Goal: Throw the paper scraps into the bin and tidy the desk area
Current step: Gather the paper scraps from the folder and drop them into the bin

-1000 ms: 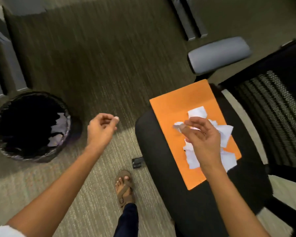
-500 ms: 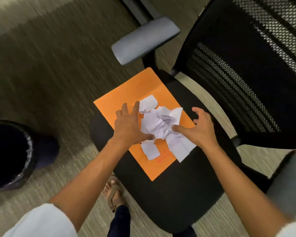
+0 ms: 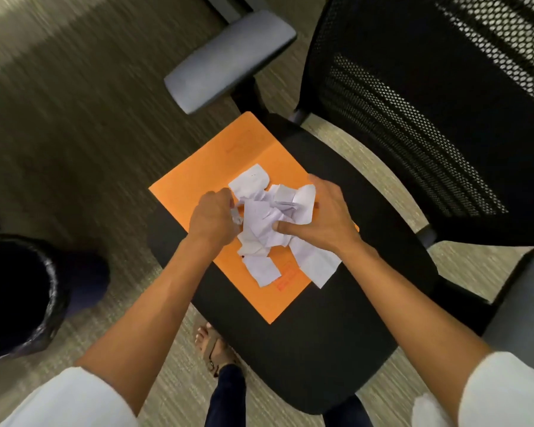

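Note:
A heap of white paper scraps (image 3: 267,217) lies on an orange folder (image 3: 216,171), which rests on the black seat of an office chair (image 3: 315,349). My left hand (image 3: 213,217) presses in from the left of the heap with its fingers curled around scraps. My right hand (image 3: 324,220) closes on the heap from the right, thumb dug into the crumpled paper. A few flat scraps (image 3: 262,269) stick out below the hands. The black-lined bin (image 3: 19,297) stands on the carpet at the left.
The chair's mesh back (image 3: 429,118) rises at the right, with a grey armrest (image 3: 228,60) behind the folder and another (image 3: 521,309) at the right edge. My sandalled foot (image 3: 213,346) stands on the carpet beside the seat.
My view swung from the bin to the chair. My left hand came from mid-air onto the scraps, and both hands have gone from spread beside the heap to curled around it.

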A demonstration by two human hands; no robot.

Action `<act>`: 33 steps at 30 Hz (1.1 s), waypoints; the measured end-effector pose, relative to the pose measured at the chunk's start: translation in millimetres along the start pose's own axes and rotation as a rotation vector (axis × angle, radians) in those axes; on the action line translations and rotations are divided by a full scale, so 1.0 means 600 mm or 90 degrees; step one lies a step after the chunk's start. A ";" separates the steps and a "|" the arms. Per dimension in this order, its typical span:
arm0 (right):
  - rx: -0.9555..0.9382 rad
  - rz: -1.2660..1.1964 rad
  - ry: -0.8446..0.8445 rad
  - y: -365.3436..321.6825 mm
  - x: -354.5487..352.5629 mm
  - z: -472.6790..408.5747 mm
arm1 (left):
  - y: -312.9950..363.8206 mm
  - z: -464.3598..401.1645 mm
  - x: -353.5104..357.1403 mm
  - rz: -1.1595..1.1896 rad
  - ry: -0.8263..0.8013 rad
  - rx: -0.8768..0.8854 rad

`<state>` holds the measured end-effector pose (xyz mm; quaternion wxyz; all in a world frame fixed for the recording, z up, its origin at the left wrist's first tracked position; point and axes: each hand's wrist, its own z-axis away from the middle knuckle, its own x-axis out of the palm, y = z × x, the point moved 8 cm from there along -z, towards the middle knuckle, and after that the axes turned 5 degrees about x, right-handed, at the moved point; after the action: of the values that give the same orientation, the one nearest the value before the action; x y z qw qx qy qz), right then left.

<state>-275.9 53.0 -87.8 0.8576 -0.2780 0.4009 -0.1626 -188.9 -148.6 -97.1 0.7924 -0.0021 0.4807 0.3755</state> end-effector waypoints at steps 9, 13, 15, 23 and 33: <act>-0.038 0.158 0.019 -0.039 0.078 -0.007 | 0.012 0.006 0.020 0.229 -0.019 0.099; -0.092 0.104 0.058 -0.045 0.080 -0.003 | 0.020 0.014 0.031 0.372 -0.080 0.114; -0.120 0.077 0.076 -0.050 0.073 0.000 | 0.018 0.016 0.030 0.427 -0.076 0.108; -0.146 -0.047 0.058 -0.087 0.041 0.021 | -0.016 0.032 0.002 0.590 0.059 0.066; -0.138 -0.101 -0.056 -0.176 0.065 0.026 | -0.085 0.066 -0.037 0.758 0.088 0.081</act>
<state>-245.6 -44.8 -38.8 0.8239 -0.4065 0.3548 -0.1732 -134.1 -183.9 -77.2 0.4114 0.2909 0.4711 0.7240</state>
